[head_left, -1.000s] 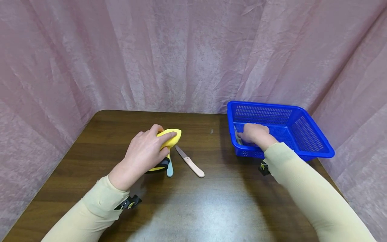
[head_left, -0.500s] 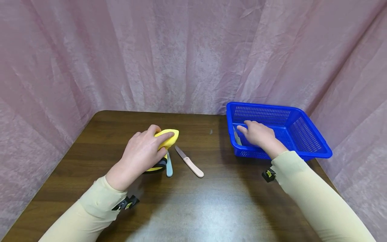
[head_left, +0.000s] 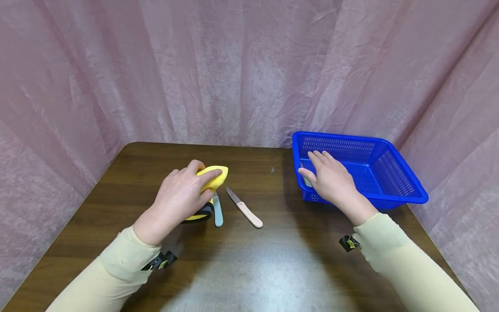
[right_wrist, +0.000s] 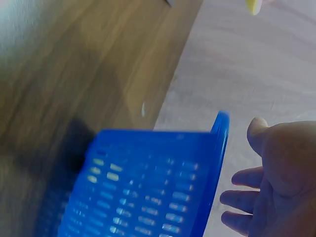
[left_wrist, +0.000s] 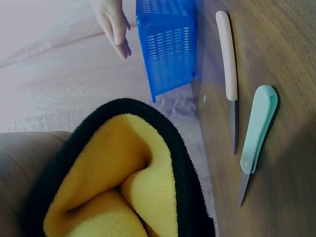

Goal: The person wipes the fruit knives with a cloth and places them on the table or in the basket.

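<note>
My left hand (head_left: pixel 177 195) grips a bunched yellow cloth (head_left: pixel 215 177) with a black edge, held over the table's left side. In the left wrist view the fuzzy yellow cloth (left_wrist: pixel 113 163) fills the lower left. Beside that hand lies a knife with a teal handle (head_left: pixel 218 214), its blade partly covered by the cloth. To its right rests a knife with a pale pink handle (head_left: pixel 251 216). Over the left part of a blue plastic basket (head_left: pixel 407 173) my right hand (head_left: pixel 331 180) hovers with fingers spread, holding nothing. Below it, a pale greenish thing (head_left: pixel 307 182) in the basket is mostly hidden.
The brown wooden table (head_left: pixel 253 268) carries the basket at its back right. A pink curtain (head_left: pixel 241 73) hangs behind the table and along both sides.
My right hand has let go of the pale thing in the basket, lifted and spread its fingers. My left hand has shifted slightly left with the cloth, baring more of the teal knife.
</note>
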Tool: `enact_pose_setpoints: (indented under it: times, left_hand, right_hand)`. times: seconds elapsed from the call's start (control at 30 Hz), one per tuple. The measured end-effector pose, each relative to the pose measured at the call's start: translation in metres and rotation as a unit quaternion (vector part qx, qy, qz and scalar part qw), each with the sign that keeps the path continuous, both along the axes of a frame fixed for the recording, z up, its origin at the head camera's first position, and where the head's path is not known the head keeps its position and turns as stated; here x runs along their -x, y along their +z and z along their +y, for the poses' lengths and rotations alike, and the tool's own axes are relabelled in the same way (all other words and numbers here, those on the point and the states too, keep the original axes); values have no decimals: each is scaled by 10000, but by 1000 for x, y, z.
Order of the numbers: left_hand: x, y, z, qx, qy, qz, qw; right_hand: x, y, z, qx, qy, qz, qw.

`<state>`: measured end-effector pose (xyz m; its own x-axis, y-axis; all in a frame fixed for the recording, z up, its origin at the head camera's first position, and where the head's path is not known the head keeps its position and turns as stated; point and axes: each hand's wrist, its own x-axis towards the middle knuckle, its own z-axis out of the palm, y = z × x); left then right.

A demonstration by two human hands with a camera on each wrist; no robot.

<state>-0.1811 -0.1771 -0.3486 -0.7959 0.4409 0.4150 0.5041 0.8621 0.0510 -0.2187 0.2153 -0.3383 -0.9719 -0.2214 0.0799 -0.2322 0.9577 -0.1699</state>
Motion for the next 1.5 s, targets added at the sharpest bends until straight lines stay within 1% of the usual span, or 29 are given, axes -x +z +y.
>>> enact_pose_setpoints:
  times: [0.1, 0.33, 0.5, 0.63, 0.83, 0.97, 1.07, 1.3, 1.5]
  left_hand:
    - [-1, 1, -2, -12, 29, 5, 10000]
    - [-3, 3, -7, -29, 92, -23, 10000]
    - [-5, 3, -8, -35, 86, 1, 10000]
    - [-6, 3, -9, -20, 72, 25, 10000]
    - [-8, 2, -10, -54, 87, 43, 9999]
    - [-10, 1, -10, -91, 97, 27, 9999]
    - [-11, 1, -10, -87, 89, 31, 9999]
    - [-13, 1, -10, -75, 74, 64, 9999]
    - [-14, 0, -7, -144, 90, -68, 9998]
  right_hand:
    - [-9, -2, -7, 17, 116, 182, 9998]
    - [-30, -7, -26, -34, 478, 808, 9956]
    - [-43, -11, -40, -19, 712, 1086, 9915]
    - [-51, -16, -51, 1, 856, 1211, 9889]
    - [-58, -22, -68, -114, 1095, 1244, 9861]
    - [-60, -28, -78, -195, 1228, 1250, 9843]
    - [-60, -33, -83, -224, 1247, 1212, 9845]
    - [-59, -40, -97, -316, 1296, 922, 9868]
    - [-57, -46, -107, -389, 1341, 703, 9877]
